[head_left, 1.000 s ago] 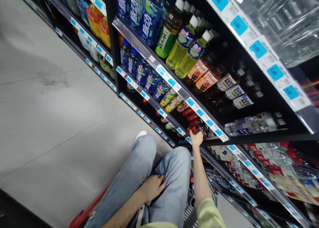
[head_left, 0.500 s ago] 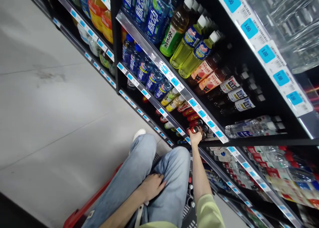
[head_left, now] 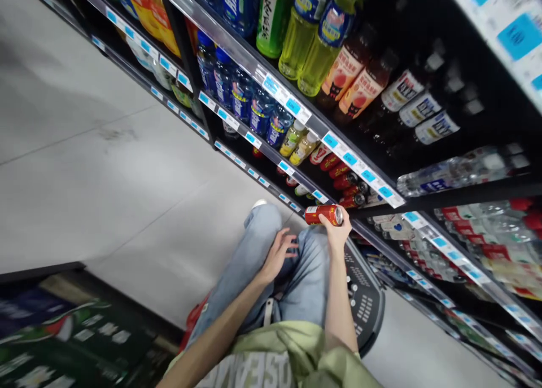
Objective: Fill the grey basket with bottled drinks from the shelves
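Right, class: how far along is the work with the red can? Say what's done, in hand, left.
Done: one red metal drink can is out of the row of red cans on the black shelf. In hand: the right hand grips it sideways above the knees; the left hand hovers open, empty. Left: it is set down nowhere yet.

The glossy metal can [head_left: 324,214], clear plastic bottles [head_left: 461,172], matt smooth floor tiles [head_left: 84,168], faded denim jeans [head_left: 254,264].

The can [head_left: 324,214] lies in the right hand [head_left: 339,236], before the shelf [head_left: 358,168] (left hand [head_left: 279,255] leftward).
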`<state>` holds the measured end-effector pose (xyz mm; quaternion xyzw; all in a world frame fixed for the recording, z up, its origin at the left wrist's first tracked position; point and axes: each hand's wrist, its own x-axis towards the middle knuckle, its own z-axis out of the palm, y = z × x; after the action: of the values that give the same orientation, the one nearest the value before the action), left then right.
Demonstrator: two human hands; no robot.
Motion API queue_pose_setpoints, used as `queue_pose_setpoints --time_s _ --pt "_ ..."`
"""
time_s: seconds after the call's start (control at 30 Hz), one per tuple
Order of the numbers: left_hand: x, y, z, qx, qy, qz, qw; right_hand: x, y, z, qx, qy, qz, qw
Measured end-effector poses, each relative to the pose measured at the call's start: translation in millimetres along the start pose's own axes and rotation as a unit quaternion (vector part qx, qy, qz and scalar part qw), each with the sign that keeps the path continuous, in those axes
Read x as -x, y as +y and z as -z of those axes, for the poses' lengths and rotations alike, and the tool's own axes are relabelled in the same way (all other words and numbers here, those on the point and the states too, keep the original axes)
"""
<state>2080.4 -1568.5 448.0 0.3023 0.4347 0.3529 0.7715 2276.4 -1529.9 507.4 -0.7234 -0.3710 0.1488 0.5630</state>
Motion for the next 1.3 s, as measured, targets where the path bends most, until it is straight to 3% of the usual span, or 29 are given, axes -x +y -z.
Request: queue_pose_setpoints --time_s 0.17,0.37,0.5,0.7,0.97,1.3 --pt "7.8 10.8 -2.9 0.206 0.014 -0.036 0.978 39.4 -5.7 -6.0 -0.073 -0.111 -0.082 0.988" --pt "11.6 14.6 0.2 0.208 -0.032 -0.008 0.978 49.5 8.4 -16.9 -0.144 -0.198 -0.123 0.962" --pt "11.5 9.8 0.0 0.181 -0.039 -0.005 0.983 47.3 15.8 -26.2 -0.182 -0.208 -0.141 0.951" --pt "14.8 3.9 -1.0 0.088 -0.044 -0.039 0.994 46.6 2.8 -28.7 -0.284 -0.206 -0.203 0.914" --pt "14.1 3.1 -1.6 0.063 -0.033 -0.035 0.997 45.8 4.3 -26.6 -0.275 -0.204 -0.209 0.916" --pt "12.5 5.7 2.4 0.072 -0.115 0.109 0.985 45.2 0.0 -25.0 -0.320 -0.216 -0.235 0.892"
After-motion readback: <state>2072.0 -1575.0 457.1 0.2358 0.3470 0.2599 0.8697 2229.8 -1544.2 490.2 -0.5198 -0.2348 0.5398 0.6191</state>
